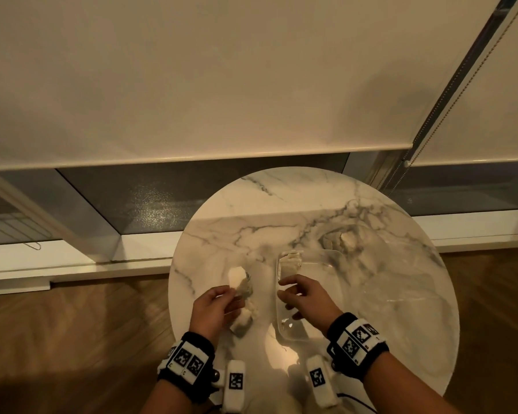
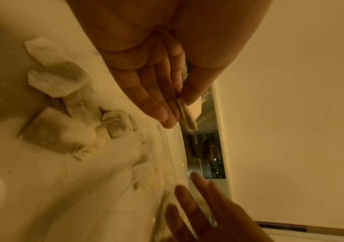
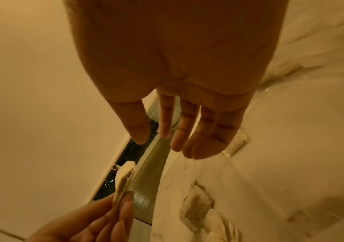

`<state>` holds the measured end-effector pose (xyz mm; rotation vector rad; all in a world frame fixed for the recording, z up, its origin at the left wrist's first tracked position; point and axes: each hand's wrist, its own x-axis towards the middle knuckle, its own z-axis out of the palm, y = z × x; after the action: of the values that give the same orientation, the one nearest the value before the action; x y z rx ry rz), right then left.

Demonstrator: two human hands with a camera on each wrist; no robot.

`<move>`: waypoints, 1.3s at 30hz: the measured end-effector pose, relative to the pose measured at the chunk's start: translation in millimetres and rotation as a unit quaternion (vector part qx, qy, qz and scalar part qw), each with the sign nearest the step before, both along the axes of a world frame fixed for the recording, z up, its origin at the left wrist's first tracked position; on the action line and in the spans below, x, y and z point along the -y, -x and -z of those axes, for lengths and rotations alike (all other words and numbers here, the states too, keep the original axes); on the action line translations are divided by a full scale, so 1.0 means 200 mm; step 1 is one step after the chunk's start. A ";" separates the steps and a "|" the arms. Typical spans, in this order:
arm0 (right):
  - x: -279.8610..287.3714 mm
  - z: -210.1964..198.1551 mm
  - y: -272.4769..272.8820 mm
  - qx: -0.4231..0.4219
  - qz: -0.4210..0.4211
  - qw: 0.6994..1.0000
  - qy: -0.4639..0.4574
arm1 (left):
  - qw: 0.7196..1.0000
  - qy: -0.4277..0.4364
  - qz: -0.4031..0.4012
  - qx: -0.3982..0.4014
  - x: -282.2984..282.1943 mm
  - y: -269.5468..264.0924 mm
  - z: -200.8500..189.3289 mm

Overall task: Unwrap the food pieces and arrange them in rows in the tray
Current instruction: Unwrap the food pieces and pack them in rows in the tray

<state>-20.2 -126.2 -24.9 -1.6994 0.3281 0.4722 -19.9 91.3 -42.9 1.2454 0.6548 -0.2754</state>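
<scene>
Left hand (image 1: 214, 306) pinches a piece (image 2: 186, 117) beside the tray (image 1: 326, 336); right hand (image 1: 304, 297), fingers loose and empty, hovers over the tray. Peel gently, then seat it against the piece (image 1: 290, 262) at the tray's far end.

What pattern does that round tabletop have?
The round table is white marble with grey veining, seen best in the head view.

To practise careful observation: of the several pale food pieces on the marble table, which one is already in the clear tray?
The piece at the far left corner of the clear tray; the others lie outside it on the table, near the left hand.
</scene>
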 end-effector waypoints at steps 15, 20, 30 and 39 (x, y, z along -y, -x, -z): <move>0.08 0.01 0.01 -0.081 -0.050 0.995 0.029 | 0.945 -0.305 0.110 -0.044 0.03 0.05 0.19; 0.14 0.04 0.01 -0.098 -0.038 0.994 0.031 | 0.857 -0.452 0.242 -0.053 -0.01 0.13 0.29; 0.17 0.04 0.02 -0.109 -0.052 0.992 0.045 | 0.867 -0.430 0.249 -0.041 0.08 0.16 0.33; 0.16 0.04 0.01 -0.111 -0.060 0.991 0.054 | 0.771 -0.600 0.204 0.063 -0.03 0.11 0.33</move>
<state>-22.5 -158.4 -32.0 -1.7810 0.4200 0.7458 -42.6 97.2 -109.8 2.6420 0.3934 -0.0953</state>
